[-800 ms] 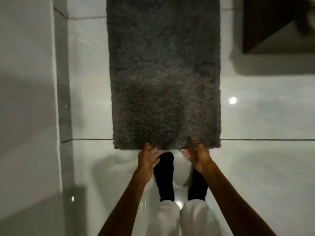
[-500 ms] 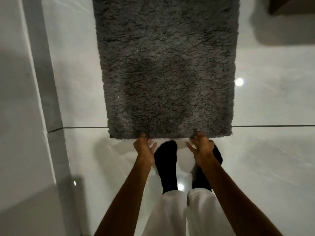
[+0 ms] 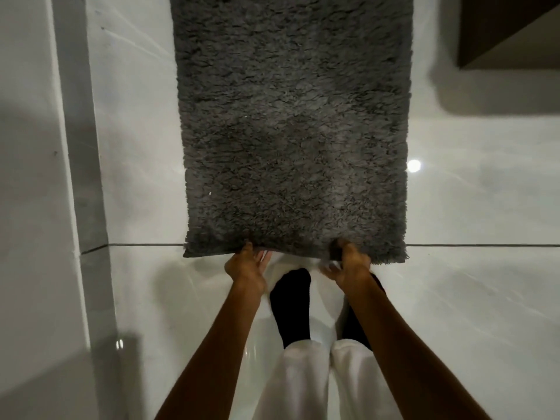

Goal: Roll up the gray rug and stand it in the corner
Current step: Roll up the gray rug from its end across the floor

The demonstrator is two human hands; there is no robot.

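A shaggy gray rug lies flat on the glossy white tile floor, stretching away from me and out of the top of the view. My left hand pinches the rug's near edge towards its left corner, thumb on the pile and fingers under it. My right hand grips the same near edge further right, fingers curled over the pile. The edge is slightly lifted at both hands.
A white wall with a gray skirting strip runs along the left. A dark wooden piece of furniture stands at the top right. My feet in black socks stand just behind the rug's edge.
Both hands have gone from hovering at the rug's near edge to closing on it. The camera has moved in closer to the rug.
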